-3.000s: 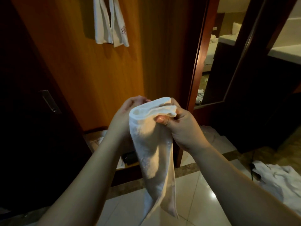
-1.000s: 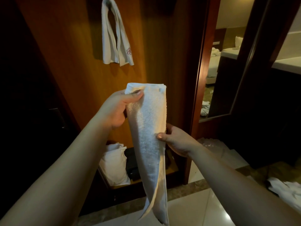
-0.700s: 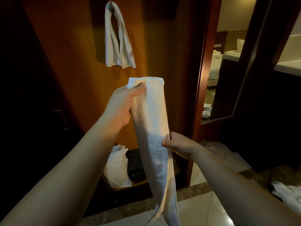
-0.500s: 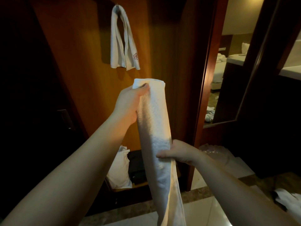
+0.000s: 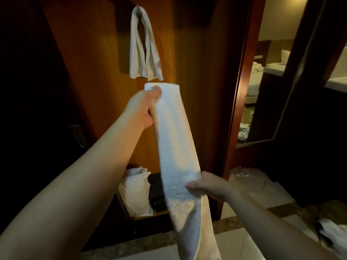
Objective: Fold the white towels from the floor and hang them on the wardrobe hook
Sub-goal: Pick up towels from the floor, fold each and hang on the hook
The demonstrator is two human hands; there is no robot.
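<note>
**Towel drawn long, nearly ready for the hook**

The left hand [image 5: 143,107] pinches the top fold of the white towel [image 5: 174,147], lifted higher than a second ago. The right hand [image 5: 210,185] has slid down the strip and now clasps it low, thumb across the front, pulling it straight. The top edge sits just beneath the hung towel [image 5: 144,51] on the wardrobe hook [image 5: 138,6]. I'd say folding is finished; draping comes next. More towels [image 5: 332,233] lie on the floor.

Both forearms bare to the frame edge; no sleeves in view. Left hand [image 5: 142,107] and right hand [image 5: 210,186] ungloved. Nails short.
</note>
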